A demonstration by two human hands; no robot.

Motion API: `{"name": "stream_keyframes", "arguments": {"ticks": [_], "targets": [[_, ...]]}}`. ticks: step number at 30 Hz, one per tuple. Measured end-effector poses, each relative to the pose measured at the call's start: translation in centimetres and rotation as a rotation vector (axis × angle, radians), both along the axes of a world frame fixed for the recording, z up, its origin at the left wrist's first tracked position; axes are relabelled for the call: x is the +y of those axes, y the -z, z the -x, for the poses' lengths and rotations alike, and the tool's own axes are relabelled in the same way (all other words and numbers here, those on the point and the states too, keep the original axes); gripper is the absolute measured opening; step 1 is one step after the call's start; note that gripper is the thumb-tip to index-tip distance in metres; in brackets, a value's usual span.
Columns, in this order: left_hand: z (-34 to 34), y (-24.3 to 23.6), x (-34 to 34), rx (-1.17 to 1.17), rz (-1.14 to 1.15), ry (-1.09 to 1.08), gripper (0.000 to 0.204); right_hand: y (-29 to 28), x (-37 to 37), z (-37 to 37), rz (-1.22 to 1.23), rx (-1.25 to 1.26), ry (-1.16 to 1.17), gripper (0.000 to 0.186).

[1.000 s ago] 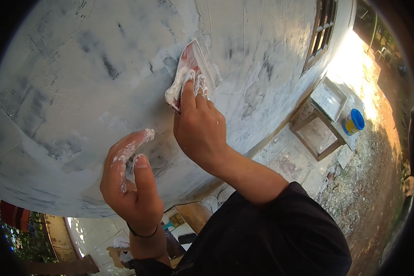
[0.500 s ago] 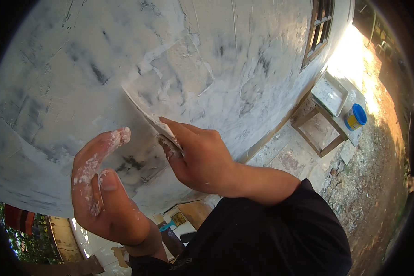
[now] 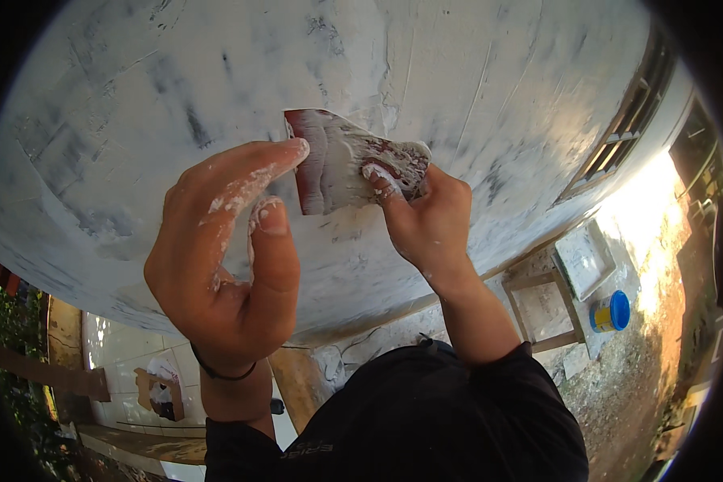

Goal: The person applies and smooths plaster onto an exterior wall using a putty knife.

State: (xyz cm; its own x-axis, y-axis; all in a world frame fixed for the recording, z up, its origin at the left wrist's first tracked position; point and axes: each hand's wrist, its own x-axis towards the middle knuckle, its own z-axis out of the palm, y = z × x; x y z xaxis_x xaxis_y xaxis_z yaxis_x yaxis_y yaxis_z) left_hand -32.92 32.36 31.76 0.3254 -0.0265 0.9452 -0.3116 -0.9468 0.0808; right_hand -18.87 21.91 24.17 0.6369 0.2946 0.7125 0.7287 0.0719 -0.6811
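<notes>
In my right hand (image 3: 434, 221) is a wide putty knife (image 3: 329, 165), its reddish face smeared with thick white filler. The thumb presses on the coated handle end, and the straight blade edge points left. My left hand (image 3: 225, 257) is beside that edge, with its index fingertip at the blade and its thumb held apart below. White paste coats the left index finger and thumb; the remaining fingers are partly hidden. Behind both hands stands a wall (image 3: 169, 88) covered in patchy white and grey plaster.
To the right, a low wooden stand (image 3: 574, 321) carries a white tray (image 3: 584, 259) and a bucket with a blue rim (image 3: 610, 312). A barred window (image 3: 622, 120) sits in the wall at upper right. A cardboard box (image 3: 159, 394) lies on the tiled floor at lower left.
The putty knife has come away from its edge-on pose at the wall and turned, so its coated face shows. My right hand moved right and up; my left fingertip has come to the blade.
</notes>
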Motion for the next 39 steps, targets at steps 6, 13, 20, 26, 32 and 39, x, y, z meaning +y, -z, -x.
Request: {"name": "stream_keyframes", "arguments": {"ticks": [6,13,20,26,32,39], "targets": [[-1.2,0.9,-1.2,-0.071,0.161,-0.165,0.020,0.3,-2.8,-3.4,0.013,-0.005,-0.060,0.017],[-3.1,0.4,-2.2,0.046,-0.008,-0.217,0.022,-0.5,-8.8,-4.5,-0.087,-0.069,-0.315,0.017],[-1.3,-0.4,-0.8,0.019,-0.106,-0.081,0.023,-0.5,-7.4,-0.6,-0.104,-0.359,0.333,0.034],[2.3,-2.7,1.8,0.115,-0.408,-0.132,0.033,1.2,1.3,5.2,0.066,-0.409,0.486,0.048],[4.0,-6.2,2.0,0.272,-0.716,-0.282,0.040,2.2,6.3,10.4,0.161,-0.442,0.479,0.041],[1.7,-8.5,2.1,0.186,-0.930,-0.509,0.045,2.1,3.0,12.5,0.001,-0.245,-0.014,0.047]]}}
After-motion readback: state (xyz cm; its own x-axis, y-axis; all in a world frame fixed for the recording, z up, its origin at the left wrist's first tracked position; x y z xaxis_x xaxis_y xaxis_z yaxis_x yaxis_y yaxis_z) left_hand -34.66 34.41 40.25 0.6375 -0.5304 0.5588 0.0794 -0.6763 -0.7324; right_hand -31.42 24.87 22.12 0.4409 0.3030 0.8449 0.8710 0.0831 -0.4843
